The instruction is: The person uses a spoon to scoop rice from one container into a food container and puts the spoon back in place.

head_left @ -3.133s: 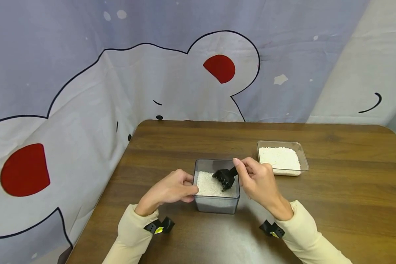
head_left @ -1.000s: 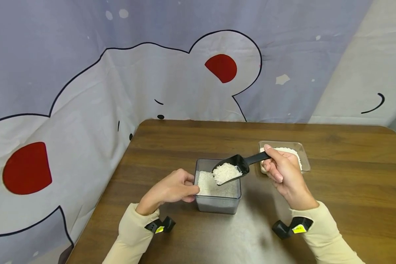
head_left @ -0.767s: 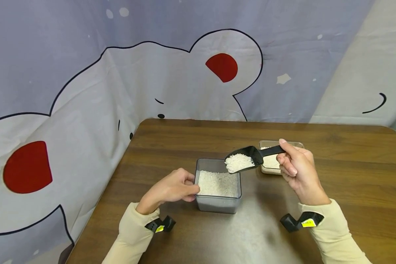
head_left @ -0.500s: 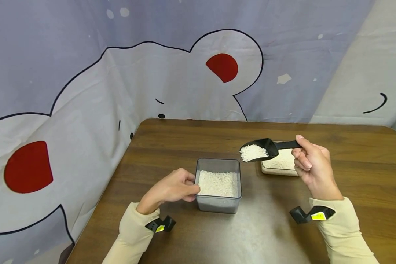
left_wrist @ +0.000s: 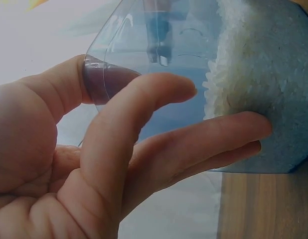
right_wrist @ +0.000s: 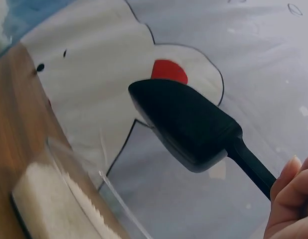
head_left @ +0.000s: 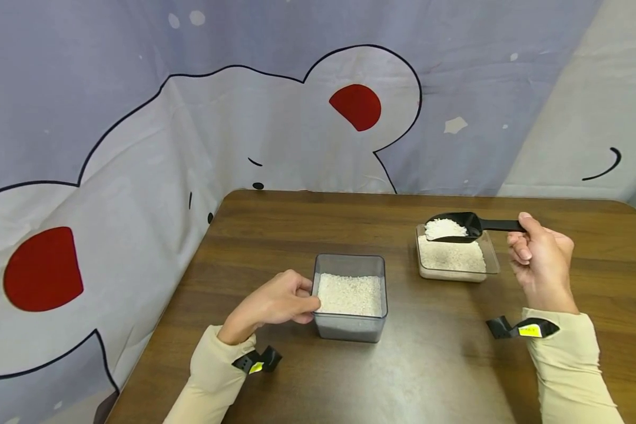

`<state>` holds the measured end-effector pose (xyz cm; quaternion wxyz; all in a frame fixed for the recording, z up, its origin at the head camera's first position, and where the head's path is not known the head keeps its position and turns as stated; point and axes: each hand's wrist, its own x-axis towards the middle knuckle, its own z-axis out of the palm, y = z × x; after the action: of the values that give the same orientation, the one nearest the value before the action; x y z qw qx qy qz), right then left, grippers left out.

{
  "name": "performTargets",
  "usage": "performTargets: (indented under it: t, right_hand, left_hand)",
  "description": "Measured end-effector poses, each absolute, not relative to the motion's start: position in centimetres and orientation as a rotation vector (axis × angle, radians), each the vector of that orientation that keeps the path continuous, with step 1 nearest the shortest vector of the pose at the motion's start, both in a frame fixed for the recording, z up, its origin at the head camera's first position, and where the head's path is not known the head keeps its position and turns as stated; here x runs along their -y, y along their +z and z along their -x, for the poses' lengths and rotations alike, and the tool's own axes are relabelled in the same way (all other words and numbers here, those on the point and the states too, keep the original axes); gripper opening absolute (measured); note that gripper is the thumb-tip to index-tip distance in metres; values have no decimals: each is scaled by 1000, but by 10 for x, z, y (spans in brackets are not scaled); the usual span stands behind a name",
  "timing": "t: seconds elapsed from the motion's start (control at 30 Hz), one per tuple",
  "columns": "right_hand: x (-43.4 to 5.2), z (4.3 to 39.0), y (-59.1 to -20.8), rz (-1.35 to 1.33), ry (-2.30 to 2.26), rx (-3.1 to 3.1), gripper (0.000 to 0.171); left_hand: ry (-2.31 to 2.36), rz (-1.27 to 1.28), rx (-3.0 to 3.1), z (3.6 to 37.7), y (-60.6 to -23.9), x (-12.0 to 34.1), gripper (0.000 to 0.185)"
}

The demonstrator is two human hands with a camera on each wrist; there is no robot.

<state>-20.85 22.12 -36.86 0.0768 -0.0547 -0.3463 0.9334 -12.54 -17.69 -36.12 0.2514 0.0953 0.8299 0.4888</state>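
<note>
My right hand (head_left: 543, 259) grips the handle of a black scoop (head_left: 470, 225), seen from its underside in the right wrist view. White rice (head_left: 445, 229) lies heaped in the scoop, which is held level above a shallow clear container (head_left: 493, 259) with more rice in it. My left hand (head_left: 275, 303) pinches the left wall of a deeper, grey-tinted clear box (head_left: 350, 328) between thumb and fingers. In the left wrist view the thumb is seen through the wall of that box (left_wrist: 184, 99), and the fingers lie along its outside. Rice (head_left: 350, 294) fills the lower part of the box.
Both containers stand on a brown wooden table (head_left: 418, 377), the shallow one further back and to the right. A printed fabric backdrop (head_left: 206, 135) with cartoon shapes hangs behind the table and along its left side.
The scoop has risen out of the grey box filled with rice and travelled right with my right hand to above the shallow container. My left hand has stayed on the box.
</note>
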Motion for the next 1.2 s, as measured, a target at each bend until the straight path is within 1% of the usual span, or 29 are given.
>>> performTargets:
  t: [0.43, 0.7, 0.93, 1.07, 1.2]
  right_hand:
    - [-218, 217, -376, 361, 2271, 1376, 32]
    - [-215, 218, -377, 283, 2046, 1540, 34]
    - [-213, 214, -378, 116, 1817, 1693, 35]
    - [-213, 214, -379, 117, 1780, 1710, 35]
    - [-215, 214, -377, 224, 1928, 1618, 35]
  left_hand:
    - [1330, -245, -2258, 125, -361, 178, 10]
    - [1341, -245, -2251, 126, -361, 178, 10]
    - [1369, -241, -2234, 125, -360, 178, 21]
    - [1370, -238, -2235, 125, -360, 178, 20]
    - [1354, -238, -2248, 125, -361, 178, 16]
